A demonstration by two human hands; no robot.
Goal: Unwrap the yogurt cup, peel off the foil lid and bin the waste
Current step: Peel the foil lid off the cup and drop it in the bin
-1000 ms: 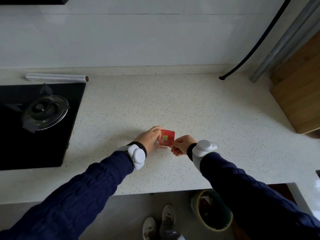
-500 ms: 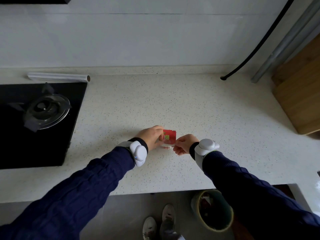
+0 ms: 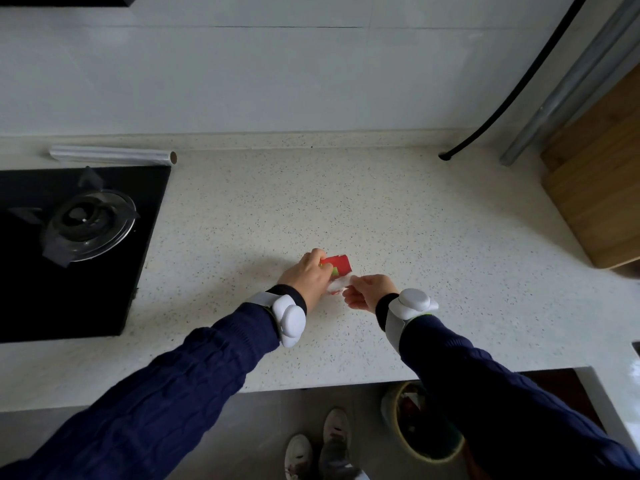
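A small yogurt cup (image 3: 340,264) with a red label sits on the speckled countertop (image 3: 381,220), near its front edge. My left hand (image 3: 306,273) grips the cup from the left side. My right hand (image 3: 369,289) pinches a strip of white wrapper or foil (image 3: 339,284) that comes off the cup's near side. The cup's top and most of its body are hidden behind my fingers. A round bin (image 3: 420,424) with waste inside stands on the floor below the counter edge, partly behind my right sleeve.
A black gas hob (image 3: 69,244) with a burner fills the left of the counter. A foil roll (image 3: 112,155) lies behind it by the wall. Wooden boards (image 3: 602,188) lean at the right. A black cable (image 3: 512,95) and metal pipes run down the back right corner.
My right hand has pulled a white strip away from the cup toward me. The red face has tipped flatter and away. My left hand keeps its hold in the same place.
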